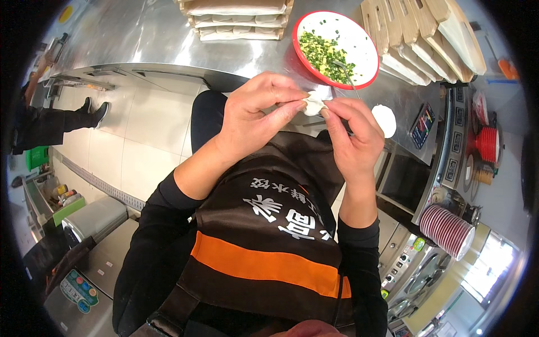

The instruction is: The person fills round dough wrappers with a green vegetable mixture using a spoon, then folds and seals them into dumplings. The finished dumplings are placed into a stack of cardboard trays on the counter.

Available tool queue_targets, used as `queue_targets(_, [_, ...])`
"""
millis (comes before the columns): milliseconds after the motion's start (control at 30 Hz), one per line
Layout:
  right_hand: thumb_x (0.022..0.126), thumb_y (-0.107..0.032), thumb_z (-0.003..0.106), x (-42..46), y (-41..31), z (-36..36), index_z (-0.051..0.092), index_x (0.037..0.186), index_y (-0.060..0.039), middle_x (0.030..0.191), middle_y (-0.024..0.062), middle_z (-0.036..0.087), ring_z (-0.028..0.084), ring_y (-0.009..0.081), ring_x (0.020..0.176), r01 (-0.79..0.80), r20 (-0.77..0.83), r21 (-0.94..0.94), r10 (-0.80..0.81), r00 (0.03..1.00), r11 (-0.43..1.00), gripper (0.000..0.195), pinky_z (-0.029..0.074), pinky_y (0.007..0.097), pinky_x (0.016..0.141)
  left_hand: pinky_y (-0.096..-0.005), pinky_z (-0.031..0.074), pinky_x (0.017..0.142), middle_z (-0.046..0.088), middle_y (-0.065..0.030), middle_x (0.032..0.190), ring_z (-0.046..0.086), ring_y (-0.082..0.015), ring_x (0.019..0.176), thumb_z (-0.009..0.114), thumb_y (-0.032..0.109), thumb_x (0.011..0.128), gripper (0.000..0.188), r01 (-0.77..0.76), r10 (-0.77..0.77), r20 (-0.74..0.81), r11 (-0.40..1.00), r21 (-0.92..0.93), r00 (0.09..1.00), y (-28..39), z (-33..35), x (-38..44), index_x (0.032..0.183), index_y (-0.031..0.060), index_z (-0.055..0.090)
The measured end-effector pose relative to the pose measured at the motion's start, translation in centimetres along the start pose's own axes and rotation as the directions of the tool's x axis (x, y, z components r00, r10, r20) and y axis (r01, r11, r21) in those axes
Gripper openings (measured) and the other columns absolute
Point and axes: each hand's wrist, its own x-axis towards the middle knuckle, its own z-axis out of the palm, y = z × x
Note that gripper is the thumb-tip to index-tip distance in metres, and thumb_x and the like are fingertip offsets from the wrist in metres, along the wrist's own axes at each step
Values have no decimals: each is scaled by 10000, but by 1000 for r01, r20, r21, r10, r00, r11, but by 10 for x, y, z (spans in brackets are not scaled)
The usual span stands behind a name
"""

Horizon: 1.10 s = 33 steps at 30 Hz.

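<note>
A small white dough wrapper, folded like a dumpling (313,106), is pinched between both hands in front of my apron. My left hand (261,111) grips one end with thumb and fingertips. At the other end, my right hand (354,132) pinches the dough the same way. Whatever is inside the fold is hidden. Just beyond the hands, a red-rimmed bowl with a white inside (365,59) leans on the steel counter. It holds chopped green and yellow filling (322,52), and a metal utensil (346,75) rests in it. Round white dough wrappers (383,121) lie beside my right hand.
Stacked wooden trays with white cloth (240,21) stand on the steel counter (143,36). More wooden trays (425,38) lean right of the bowl. A phone-like device (422,125) lies at the right. Another person's legs (54,120) are at the left.
</note>
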Motion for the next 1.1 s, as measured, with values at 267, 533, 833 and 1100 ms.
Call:
queue_targets(267, [809,38,804,-1,-6,-3,742,1046,-10,985,123,728,705,235,854,56,41,-38,-55,998,998,250,554,321,716,-277,578,880,673,-152,1320,681,-163,1085,739,-50,887,544,393,-332,241,875,-283,912,11,3,-2,1407,-29,582])
queue_targets(533, [808,71,791,-7,-7,7,725,1070,28,1044,136,718,710,211,859,-67,81,195,52,995,979,273,580,305,733,-334,587,923,680,-189,1279,702,-213,1080,717,5,924,491,476,-395,270,666,-575,878,-1,-1,-11,1391,-57,580])
queue_targets(833, [811,58,795,-14,5,12,740,984,21,955,112,730,697,196,820,-20,18,132,18,1000,991,185,554,296,699,-282,555,931,702,-110,1230,674,-142,1063,732,-40,900,473,507,-446,244,714,-483,861,6,5,-10,1360,-34,621])
queue_targets(1100, [786,35,822,-2,0,0,755,1022,3,1000,117,725,687,233,850,25,122,36,-29,992,999,248,546,313,739,-254,565,801,688,-94,1219,686,-150,963,812,4,827,470,68,-90,155,988,136,984,8,0,-5,1281,25,690])
